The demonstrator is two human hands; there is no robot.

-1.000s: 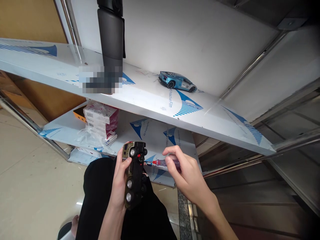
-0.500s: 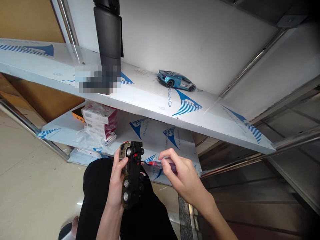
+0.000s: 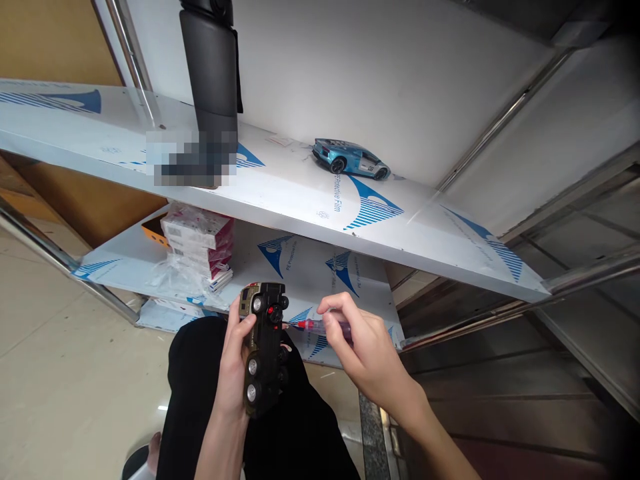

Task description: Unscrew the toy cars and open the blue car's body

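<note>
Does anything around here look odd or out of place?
The model truck looks odd: the left hand holds it belly-up, wheels showing, while the right hand holds a slim red-and-purple tool beside it. Crumpled clear plastic sits loose against the boxes.

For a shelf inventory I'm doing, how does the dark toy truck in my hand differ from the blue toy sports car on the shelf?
The toy truck is black and olive, while the toy sports car is light blue with a pale side. The truck is tall and boxy; the car is low and sleek. The truck is held up in the left hand, while the car stands on its wheels on the upper shelf. Both are model vehicles with visible wheels.
</note>
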